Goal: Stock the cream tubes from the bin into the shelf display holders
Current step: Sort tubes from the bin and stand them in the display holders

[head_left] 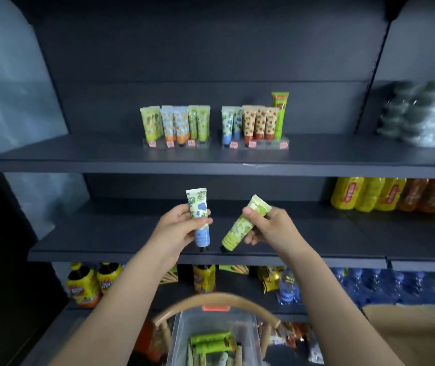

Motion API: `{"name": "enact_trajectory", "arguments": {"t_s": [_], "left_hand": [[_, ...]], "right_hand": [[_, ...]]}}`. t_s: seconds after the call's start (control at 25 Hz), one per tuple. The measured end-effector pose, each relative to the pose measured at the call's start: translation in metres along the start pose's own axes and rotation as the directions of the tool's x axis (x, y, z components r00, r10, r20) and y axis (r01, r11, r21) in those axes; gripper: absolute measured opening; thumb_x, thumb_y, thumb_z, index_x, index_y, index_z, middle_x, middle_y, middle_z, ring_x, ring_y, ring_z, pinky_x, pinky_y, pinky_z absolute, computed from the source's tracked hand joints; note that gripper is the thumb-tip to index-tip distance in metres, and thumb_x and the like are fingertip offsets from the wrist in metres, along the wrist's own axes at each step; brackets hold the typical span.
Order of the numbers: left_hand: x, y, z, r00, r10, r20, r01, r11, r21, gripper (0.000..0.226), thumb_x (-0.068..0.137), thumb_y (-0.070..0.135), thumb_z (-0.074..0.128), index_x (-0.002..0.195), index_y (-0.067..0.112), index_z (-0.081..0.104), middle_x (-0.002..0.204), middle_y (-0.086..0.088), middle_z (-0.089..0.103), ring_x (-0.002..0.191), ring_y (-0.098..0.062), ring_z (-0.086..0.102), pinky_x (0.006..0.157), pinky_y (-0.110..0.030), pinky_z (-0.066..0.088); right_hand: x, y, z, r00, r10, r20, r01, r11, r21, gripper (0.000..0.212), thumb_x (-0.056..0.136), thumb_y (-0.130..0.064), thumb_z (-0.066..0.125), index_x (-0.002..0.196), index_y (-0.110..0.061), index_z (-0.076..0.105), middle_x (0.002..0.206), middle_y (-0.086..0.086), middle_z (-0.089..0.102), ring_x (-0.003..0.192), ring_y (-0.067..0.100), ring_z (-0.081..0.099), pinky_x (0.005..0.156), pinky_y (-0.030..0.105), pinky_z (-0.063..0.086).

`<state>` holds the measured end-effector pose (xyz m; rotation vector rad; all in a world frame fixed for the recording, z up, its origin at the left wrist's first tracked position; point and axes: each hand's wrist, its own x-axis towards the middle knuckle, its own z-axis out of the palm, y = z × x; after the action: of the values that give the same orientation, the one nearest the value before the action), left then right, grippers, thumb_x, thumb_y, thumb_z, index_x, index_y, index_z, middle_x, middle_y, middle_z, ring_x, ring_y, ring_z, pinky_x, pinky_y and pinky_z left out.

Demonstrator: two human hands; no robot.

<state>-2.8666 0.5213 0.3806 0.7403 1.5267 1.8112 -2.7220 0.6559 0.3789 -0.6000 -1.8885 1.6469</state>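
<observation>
Nearest, a clear plastic bin [177, 339] holds a loose heap of soft green tubes [211, 342] lying flat, and a curved wooden bar [216, 298] arches across it. Above, the left hand [176, 228] curls round a smooth blue-flowered tube [199, 215], held nearly upright with its cap down. The right hand [269, 228] pinches a green-leafed tube [240, 228], tilted with its flat crimped end up. Farther back, on the matte dark upper shelf [105, 157], a left clear holder [176, 144] and a right clear holder [257, 146] each carry a row of upright patterned tubes. A taller green tube [279, 114] stands at the right end.
</observation>
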Motion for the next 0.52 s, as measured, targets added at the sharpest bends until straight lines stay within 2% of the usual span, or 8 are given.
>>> {"name": "enact_trajectory", "arguments": {"t_s": [0.16, 0.24, 0.4, 0.52], "left_hand": [[0.014, 0.034, -0.006, 0.995, 0.097, -0.032, -0.097, 0.995, -0.014, 0.022, 0.087, 0.001, 0.058, 0.107, 0.01, 0.059, 0.101, -0.002, 0.071, 0.091, -0.013, 0.07, 0.071, -0.024, 0.056], [0.029, 0.048, -0.015, 0.989, 0.14, -0.049, -0.14, 0.99, -0.01, 0.023, 0.087, 0.001, 0.059, 0.108, 0.009, 0.058, 0.101, -0.004, 0.071, 0.091, -0.013, 0.07, 0.071, -0.024, 0.056], [0.076, 0.072, -0.042, 0.978, 0.201, -0.051, -0.201, 0.98, 0.008, 0.027, 0.086, 0.001, 0.06, 0.11, 0.014, 0.056, 0.1, -0.004, 0.07, 0.097, -0.016, 0.067, 0.087, -0.035, 0.052], [0.127, 0.089, -0.067, 0.973, 0.23, -0.023, -0.229, 0.973, 0.031, 0.037, 0.084, 0.001, 0.063, 0.118, 0.014, 0.055, 0.106, -0.003, 0.065, 0.101, -0.017, 0.063, 0.094, -0.037, 0.048]], "right_hand": [[0.031, -0.041, -0.001, 0.993, -0.062, 0.103, 0.072, 0.992, -0.101, 0.025, 0.09, -0.024, 0.06, 0.09, 0.001, 0.062, 0.075, 0.012, 0.071, 0.057, 0.015, 0.061, 0.06, 0.024, 0.054], [0.052, -0.057, 0.005, 0.99, -0.098, 0.099, 0.109, 0.988, -0.114, 0.021, 0.089, -0.021, 0.062, 0.09, 0.001, 0.063, 0.079, 0.015, 0.071, 0.057, 0.015, 0.061, 0.061, 0.026, 0.053], [0.098, -0.082, 0.025, 0.99, -0.128, 0.06, 0.131, 0.989, -0.064, 0.011, 0.084, -0.013, 0.066, 0.084, -0.003, 0.063, 0.069, 0.011, 0.069, 0.054, 0.013, 0.062, 0.06, 0.022, 0.057], [0.145, -0.1, 0.043, 0.993, -0.119, 0.02, 0.12, 0.992, -0.045, 0.005, 0.083, -0.005, 0.066, 0.084, -0.001, 0.062, 0.068, 0.011, 0.069, 0.057, 0.014, 0.066, 0.063, 0.023, 0.058]]}}
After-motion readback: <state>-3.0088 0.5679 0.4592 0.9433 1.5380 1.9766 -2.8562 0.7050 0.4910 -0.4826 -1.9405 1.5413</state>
